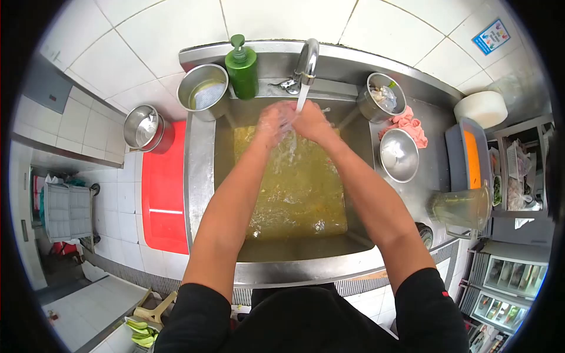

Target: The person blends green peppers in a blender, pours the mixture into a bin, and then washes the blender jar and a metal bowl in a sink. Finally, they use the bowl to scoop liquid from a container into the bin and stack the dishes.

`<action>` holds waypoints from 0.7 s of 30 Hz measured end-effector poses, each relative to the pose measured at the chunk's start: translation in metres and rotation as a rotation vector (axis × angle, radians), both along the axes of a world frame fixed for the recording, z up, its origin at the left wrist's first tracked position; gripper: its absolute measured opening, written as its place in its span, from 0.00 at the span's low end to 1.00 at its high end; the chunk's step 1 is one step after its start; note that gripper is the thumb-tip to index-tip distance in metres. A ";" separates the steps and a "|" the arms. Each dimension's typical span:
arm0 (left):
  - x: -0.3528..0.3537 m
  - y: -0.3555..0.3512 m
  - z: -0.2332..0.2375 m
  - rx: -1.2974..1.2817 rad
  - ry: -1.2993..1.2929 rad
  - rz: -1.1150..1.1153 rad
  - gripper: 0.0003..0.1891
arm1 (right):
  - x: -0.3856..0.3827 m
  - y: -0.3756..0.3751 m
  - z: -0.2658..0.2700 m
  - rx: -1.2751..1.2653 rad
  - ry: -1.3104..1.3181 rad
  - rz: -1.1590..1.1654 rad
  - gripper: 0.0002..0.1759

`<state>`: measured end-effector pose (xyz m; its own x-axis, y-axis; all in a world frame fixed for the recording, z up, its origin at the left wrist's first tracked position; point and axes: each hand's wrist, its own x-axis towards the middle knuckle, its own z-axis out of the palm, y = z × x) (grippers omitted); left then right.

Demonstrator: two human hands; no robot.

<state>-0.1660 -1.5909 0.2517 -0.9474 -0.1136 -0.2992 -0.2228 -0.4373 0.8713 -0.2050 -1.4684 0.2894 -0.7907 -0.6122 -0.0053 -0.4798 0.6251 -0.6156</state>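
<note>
Both of my hands are together under a running tap [309, 59], above a deep steel sink [294, 269]. My left hand [273, 122] looks smeared by motion and splashing water, so its fingers are not clear. Right beside it is my right hand [310, 120], in the water stream [302, 97], its fingers mostly hidden behind the back of the hand. I see no object in either one. Cloudy yellow-green water [294, 194] fills the basin below, with bits floating in it and ripples under the hands.
A green pump bottle [242, 73] and a steel pot [203, 91] stand at the sink's back left. At right are another pot [382, 100], a steel bowl [399, 155], a pink cloth [409, 125] and a clear blender jug [462, 209]. A red board [162, 194] lies left.
</note>
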 end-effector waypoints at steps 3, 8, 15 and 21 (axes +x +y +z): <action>-0.018 -0.021 -0.040 0.236 -0.089 0.111 0.16 | 0.001 -0.020 0.002 -0.340 -0.441 -0.315 0.17; -0.112 -0.069 -0.083 0.246 -0.209 -0.055 0.18 | 0.015 -0.016 0.068 -0.530 -0.687 -0.218 0.20; -0.053 -0.023 -0.033 0.317 0.094 0.137 0.30 | 0.091 0.097 -0.053 0.485 0.621 0.304 0.14; 0.086 0.039 -0.256 -0.693 -0.363 -0.318 0.17 | 0.142 0.193 -0.051 0.435 0.514 0.193 0.12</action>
<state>-0.0804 -1.5516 -0.0045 -0.8238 -0.1279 -0.5523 -0.5628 0.3010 0.7698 -0.0628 -1.2756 0.2384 -0.6360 -0.7691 0.0633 -0.7704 0.6376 0.0059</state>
